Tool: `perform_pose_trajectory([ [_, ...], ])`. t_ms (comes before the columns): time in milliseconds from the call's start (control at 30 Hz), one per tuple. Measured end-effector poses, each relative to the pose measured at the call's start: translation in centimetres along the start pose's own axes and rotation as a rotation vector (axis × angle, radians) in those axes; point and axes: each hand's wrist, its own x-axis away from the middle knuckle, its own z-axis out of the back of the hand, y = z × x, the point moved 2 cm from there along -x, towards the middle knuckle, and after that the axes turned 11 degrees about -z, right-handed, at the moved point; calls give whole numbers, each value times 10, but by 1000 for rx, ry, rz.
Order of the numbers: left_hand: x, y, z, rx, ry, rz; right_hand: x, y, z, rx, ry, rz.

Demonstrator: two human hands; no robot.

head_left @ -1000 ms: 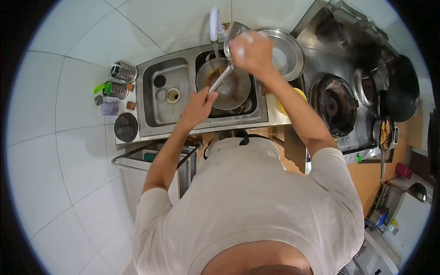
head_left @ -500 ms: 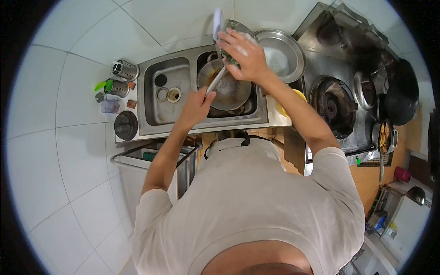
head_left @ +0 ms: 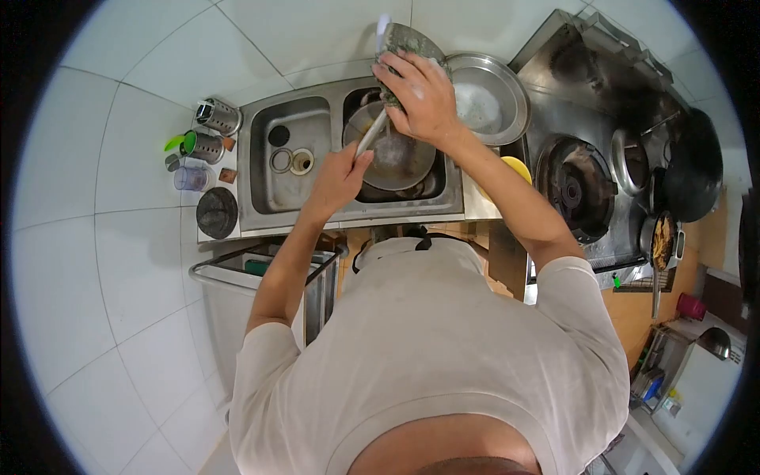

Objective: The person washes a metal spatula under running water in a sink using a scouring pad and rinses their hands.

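Observation:
My left hand point(head_left: 339, 184) is closed around the pale handle point(head_left: 370, 134) of a pan. The pan's grey, speckled body point(head_left: 413, 41) is raised and tilted above the right sink basin. My right hand point(head_left: 426, 99) lies across the pan with curved fingers and suds on its back. A dark green scouring pad point(head_left: 390, 96) shows under its fingers, pressed on the pan. Most of the pad is hidden. Below both hands, a wide round metal pan point(head_left: 408, 168) with water in it sits in the right basin. A white tap point(head_left: 383, 25) stands behind.
The left basin point(head_left: 269, 186) has a drain and a black disc. Right of the sink are a steel bowl point(head_left: 518, 103) with suds, a yellow container point(head_left: 516, 168) and a stove burner point(head_left: 571, 188). Steel holders point(head_left: 220, 117) and a dark round object point(head_left: 217, 212) line the left edge.
My right hand has moved slightly down and left over the pan, so more of its grey body shows above my fingers. My left hand keeps its hold on the handle.

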Motion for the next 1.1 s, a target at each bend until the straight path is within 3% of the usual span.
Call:
perform_pose_trajectory([
  [100, 5, 2, -3, -19, -71, 13, -2, 9, 8, -149, -19, -61],
  [200, 13, -2, -12, -1, -136, 24, -22, 31, 4, -126, -92, -352],
  [233, 12, -2, -15, 27, -122, 31, -29, 34, 1, -61, -24, -317],
  [367, 5, 0, -17, 71, -59, 22, -29, 19, -4, 146, -91, -243],
  [467, 5, 4, -7, 90, -68, 76, -4, -7, -1, -8, -80, 110],
  [500, 4, 4, -4, 101, -82, 103, -1, -10, 8, -39, -116, 117],
  [600, 7, 6, -2, 9, -97, 40, -10, 36, 2, -88, 95, -164],
  [733, 2, 10, -8, 114, -60, 39, -25, 46, -10, 68, 19, -458],
  [767, -2, 10, -8, 129, -53, 47, -25, 38, -11, 69, 62, -415],
  [867, -8, 4, -11, 114, -58, 31, -18, -11, 1, 180, 65, 11],
  [967, -13, 4, -10, 64, -40, -81, 11, -32, -6, 77, -51, 337],
  [1067, -11, 1, -14, -7, -107, -94, 31, -25, -9, 127, -369, 270],
  [1100, -9, 2, -14, -34, -148, -76, 31, -24, -8, 171, -341, 320],
])
